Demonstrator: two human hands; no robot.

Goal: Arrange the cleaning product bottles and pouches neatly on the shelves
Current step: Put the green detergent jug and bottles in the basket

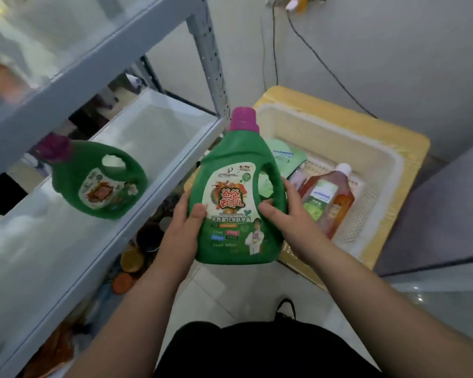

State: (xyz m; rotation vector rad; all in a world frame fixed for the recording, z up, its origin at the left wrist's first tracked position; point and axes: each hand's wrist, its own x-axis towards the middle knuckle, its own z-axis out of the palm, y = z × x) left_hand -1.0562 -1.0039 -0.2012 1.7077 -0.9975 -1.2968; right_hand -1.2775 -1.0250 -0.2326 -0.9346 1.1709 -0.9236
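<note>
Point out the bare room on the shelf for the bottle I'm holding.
Bare shelf for the held bottle runs between the shelved green bottle and the corner post; another bare stretch lies on that bottle's other side. The basket is crowded with a pouch and amber bottle.

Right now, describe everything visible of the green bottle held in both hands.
The green bottle is a glossy plastic jug with a magenta screw cap, closed, and a moulded loop handle on its right side. A white front label with red characters faces the camera. It is upright, tilted slightly, held in the air between the shelf and the basket. The left hand and right hand grip its lower sides.
</note>
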